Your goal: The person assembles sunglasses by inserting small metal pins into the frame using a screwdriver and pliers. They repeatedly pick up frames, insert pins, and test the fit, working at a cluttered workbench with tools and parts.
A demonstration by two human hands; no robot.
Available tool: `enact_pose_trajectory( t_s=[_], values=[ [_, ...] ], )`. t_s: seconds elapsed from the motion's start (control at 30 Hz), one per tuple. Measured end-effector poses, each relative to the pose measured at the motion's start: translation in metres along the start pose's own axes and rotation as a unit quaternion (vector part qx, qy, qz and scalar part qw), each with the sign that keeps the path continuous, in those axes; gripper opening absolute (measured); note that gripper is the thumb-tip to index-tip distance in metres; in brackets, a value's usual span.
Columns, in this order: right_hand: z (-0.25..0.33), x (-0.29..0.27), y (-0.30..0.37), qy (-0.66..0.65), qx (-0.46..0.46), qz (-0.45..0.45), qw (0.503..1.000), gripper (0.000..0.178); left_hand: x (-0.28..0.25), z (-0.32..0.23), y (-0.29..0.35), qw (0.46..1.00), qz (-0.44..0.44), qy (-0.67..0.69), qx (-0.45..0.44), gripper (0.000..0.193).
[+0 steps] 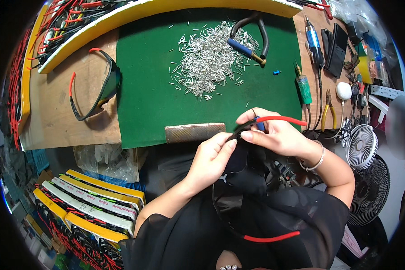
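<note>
In front of me, past the mat's near edge, I hold a black eyeglass frame with red temple tips. One red temple tip [281, 119] passes over my right hand. The other red tip [272, 237] hangs low, against my black clothing. My left hand [211, 159] pinches the frame near its hinge between thumb and fingers. Closed around the same spot, my right hand [274, 137] also has a small blue-handled tool [260, 124] among its fingers, with a thin dark tip pointing up. Exactly what the tip touches is hidden by my fingers.
Small metal pins [207, 58] are heaped on the green mat [144, 90], beside black-handled pliers [264, 36]. Dark glasses [105, 87] lie left; a metal plate [194, 132] sits at the near edge. Right are a green-handled tool [303, 85], yellow cutters [329, 112] and fans [362, 146].
</note>
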State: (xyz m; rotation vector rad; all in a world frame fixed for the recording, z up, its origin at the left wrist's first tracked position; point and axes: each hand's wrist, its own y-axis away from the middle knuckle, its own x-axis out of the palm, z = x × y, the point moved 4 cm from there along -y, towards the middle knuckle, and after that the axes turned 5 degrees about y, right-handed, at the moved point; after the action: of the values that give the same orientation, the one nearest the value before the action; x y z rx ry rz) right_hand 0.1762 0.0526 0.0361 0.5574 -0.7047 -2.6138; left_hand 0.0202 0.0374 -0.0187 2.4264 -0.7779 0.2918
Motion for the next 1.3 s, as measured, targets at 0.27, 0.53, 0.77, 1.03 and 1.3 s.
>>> enact_pose_trajectory(
  t_s=[0.27, 0.53, 0.77, 1.03, 1.3],
  values=[
    [-0.014, 0.016, -0.003, -0.006, -0.094, -0.089, 0.992, 0.016, 0.001, 0.005, -0.002, 0.999, -0.026, 0.033, -0.008, 0.02],
    [-0.025, 0.012, -0.007, -0.045, -0.014, -0.03, 0.998, 0.018, 0.006, 0.0, -0.008, 0.999, 0.013, 0.028, -0.01, 0.022],
    [0.044, -0.042, 0.008, 0.193, -0.34, -0.307, 0.867, 0.02, 0.007, -0.001, 0.025, 0.929, 0.105, 0.253, -0.247, 0.047],
    [0.083, -0.002, 0.019, 0.274, -0.513, -0.225, 0.782, 0.018, 0.014, -0.014, 0.014, 0.913, -0.029, 0.348, -0.208, 0.022],
    [0.086, -0.021, 0.02, 0.236, -0.443, -0.22, 0.836, 0.023, 0.009, 0.03, 0.015, 0.947, 0.069, 0.217, -0.227, 0.012]
  ],
)
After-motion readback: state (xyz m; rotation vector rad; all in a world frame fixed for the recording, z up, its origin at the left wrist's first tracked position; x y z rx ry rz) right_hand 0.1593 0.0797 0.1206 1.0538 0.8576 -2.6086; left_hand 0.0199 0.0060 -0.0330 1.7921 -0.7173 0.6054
